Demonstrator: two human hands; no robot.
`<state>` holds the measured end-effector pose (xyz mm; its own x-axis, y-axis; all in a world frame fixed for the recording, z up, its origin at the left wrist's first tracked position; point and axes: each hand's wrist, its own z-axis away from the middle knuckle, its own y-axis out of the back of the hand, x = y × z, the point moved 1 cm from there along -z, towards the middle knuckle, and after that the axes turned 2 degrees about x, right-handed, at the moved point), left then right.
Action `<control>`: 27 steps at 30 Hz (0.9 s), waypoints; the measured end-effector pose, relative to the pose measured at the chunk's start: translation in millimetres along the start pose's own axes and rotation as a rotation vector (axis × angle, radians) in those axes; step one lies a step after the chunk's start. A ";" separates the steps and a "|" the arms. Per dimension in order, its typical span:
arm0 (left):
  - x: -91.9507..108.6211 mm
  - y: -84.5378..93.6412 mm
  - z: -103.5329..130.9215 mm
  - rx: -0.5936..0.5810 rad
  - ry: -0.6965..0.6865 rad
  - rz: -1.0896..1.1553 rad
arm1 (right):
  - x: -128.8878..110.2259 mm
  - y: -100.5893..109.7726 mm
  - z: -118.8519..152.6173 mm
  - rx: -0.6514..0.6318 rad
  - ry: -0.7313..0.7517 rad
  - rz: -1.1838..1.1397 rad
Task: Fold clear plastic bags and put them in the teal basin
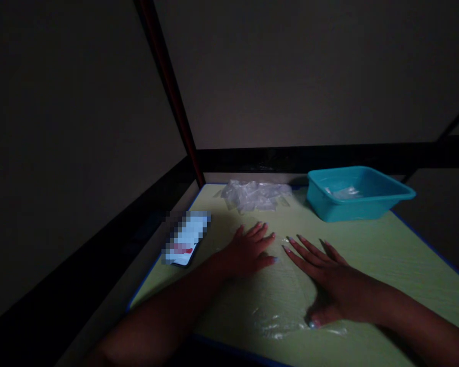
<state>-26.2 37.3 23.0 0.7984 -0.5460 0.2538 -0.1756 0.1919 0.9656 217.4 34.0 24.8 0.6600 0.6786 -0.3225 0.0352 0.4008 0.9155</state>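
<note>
Here, clear plastic (285,306) lies beneath left hand (250,255) and right hand (336,283), both grips splayed, empty.

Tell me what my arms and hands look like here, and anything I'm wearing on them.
Your left hand and right hand wear no gloves, and no sleeves show on either forearm. I see no rings or bracelets, though the light is dim. The thumbnails look pale bluish and shiny, possibly polished.
</note>
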 end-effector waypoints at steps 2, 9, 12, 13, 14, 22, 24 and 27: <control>-2.3 -1.2 0.9 -0.002 0.057 -0.019 | 0.9 -0.5 -0.1 -0.004 0.012 0.001; -6.3 -1.2 2.5 0.020 0.399 -0.081 | 3.4 -1.9 0.4 0.049 0.046 -0.062; -3.0 0.4 2.1 0.024 0.389 -0.060 | 1.4 -1.5 -0.1 0.019 0.023 -0.049; -1.1 1.8 1.9 0.028 0.340 -0.047 | 0.5 -1.7 -0.5 0.010 0.020 -0.044; 1.0 3.6 1.8 0.034 0.274 -0.034 | -0.3 -1.9 -0.9 0.009 0.021 -0.041; 8.3 7.8 5.5 -0.100 0.037 -0.048 | -3.1 -4.9 -2.8 0.073 0.066 -0.049; 5.2 4.7 6.7 -0.064 0.087 -0.071 | -2.7 -3.9 -3.2 0.048 0.055 -0.048; -0.1 0.3 7.5 -0.004 0.214 -0.114 | -1.0 -2.3 -4.1 0.009 0.041 -0.039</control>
<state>-30.6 31.3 23.8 0.9170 -0.3790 0.1243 -0.0750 0.1423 0.9870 213.6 34.9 22.1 0.6265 0.6874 -0.3675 0.0669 0.4223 0.9040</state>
